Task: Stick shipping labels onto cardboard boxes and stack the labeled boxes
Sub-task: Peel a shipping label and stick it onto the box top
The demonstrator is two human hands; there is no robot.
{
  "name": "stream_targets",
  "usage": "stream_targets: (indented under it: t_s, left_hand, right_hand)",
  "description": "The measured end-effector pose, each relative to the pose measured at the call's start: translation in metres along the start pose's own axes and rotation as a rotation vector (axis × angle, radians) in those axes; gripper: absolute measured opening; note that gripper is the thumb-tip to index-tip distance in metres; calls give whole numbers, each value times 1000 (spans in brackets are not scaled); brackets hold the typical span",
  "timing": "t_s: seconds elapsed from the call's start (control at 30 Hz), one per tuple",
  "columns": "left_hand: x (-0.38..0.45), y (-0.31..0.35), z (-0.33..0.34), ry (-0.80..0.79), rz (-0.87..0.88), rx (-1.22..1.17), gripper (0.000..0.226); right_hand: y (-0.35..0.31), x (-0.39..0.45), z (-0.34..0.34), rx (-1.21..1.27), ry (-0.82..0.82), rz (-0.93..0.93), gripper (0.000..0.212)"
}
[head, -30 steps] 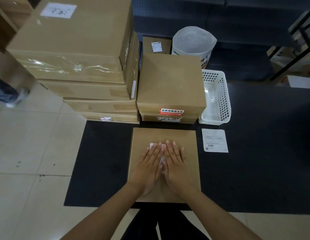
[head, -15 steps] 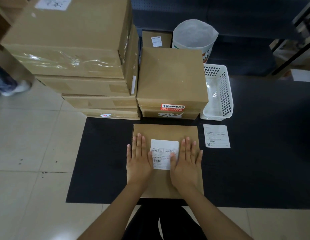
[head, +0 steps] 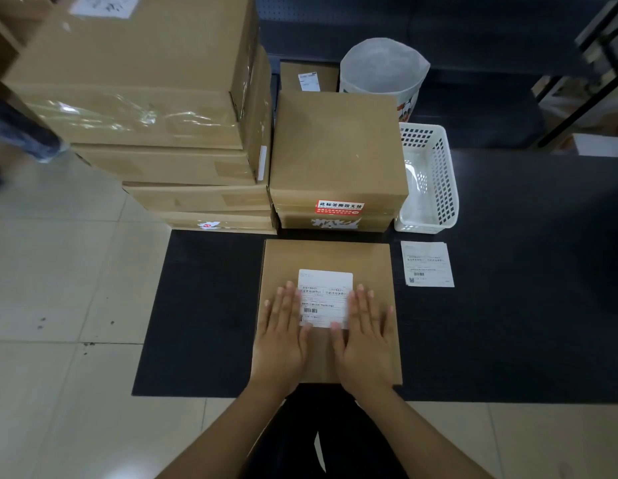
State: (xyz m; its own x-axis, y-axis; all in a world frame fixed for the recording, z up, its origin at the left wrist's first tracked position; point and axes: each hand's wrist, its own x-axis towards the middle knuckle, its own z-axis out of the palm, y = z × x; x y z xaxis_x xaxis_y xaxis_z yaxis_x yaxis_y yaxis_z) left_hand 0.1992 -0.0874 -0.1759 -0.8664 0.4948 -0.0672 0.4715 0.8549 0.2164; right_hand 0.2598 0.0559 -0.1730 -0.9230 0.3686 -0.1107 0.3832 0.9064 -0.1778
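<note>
Ahead of our fingers: a two-box stack (head: 338, 157), upper box carrying a red sticker (head: 339, 207) on its near side, sits just beyond the box (head: 328, 254) we're working on. Ahead and to the left of our fingers: a taller stack (head: 155, 108) of four boxes, partly off the dark worktop (head: 508, 323) edge, white label (head: 103, 5) on top. Behind the short stack, one small box (head: 307, 76) with a label and one white bucket (head: 383, 74). To the right of the short stack, one white perforated basket (head: 430, 178). One loose shipping label (head: 426, 263) lies flat on the worktop, ahead and to the right of our right-hand fingers, apart from the box. Nothing sits between our fingers and the stacks except the far strip of the box top. The working box lies flat on the worktop, one white shipping label on box (head: 324, 297) around its centre. Left hand (head: 283, 335) and right hand (head: 364, 337) both lie flat, fingers straight and released, pressing the box top either side of that label, inner fingers touching its edges, gripping nothing. Tiled floor (head: 58, 288) to the left.
</note>
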Motion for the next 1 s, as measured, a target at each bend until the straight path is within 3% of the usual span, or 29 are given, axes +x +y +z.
stream_targets:
  t_s: [0.1, 0.17, 0.2, 0.3, 0.37, 0.43, 0.53, 0.63, 0.83, 1.0]
  left_hand:
    - [-2, 4, -2, 67, -210, -60, 59]
    - [-3, 4, -5, 78, -221, -81, 60]
    - [-5, 3, -6, 51, -141, -75, 61]
    - [-16, -2, -3, -40, 267, 57, 61]
    - [-18, -5, -1, -44, 302, 119, 61]
    - [-21, -1, -1, -26, 167, 100, 60]
    - [-23, 7, -4, 7, -183, -5, 65]
    - [-22, 12, -6, 22, -470, -202, 71]
    - [-18, 1, -30, 37, -640, -589, 67]
    - [-28, -19, -22, -39, -691, -954, 73]
  right_hand:
    - [-5, -1, 0, 36, 38, 140, 71]
    - [-1, 0, 0, 75, 57, 131, 71]
    - [3, -2, -1, 85, 41, 52, 70]
    - [17, -8, -1, -8, -16, -420, 62]
    - [20, -8, -2, -81, -25, -501, 62]
    - [19, -11, -4, -66, -21, -339, 65]
    - [16, -20, -6, 16, -15, 31, 74]
    - [11, -21, -11, 130, -72, 260, 81]
    - [35, -24, -32, 443, -47, 200, 74]
    - [38, -25, -31, 791, -62, 422, 82]
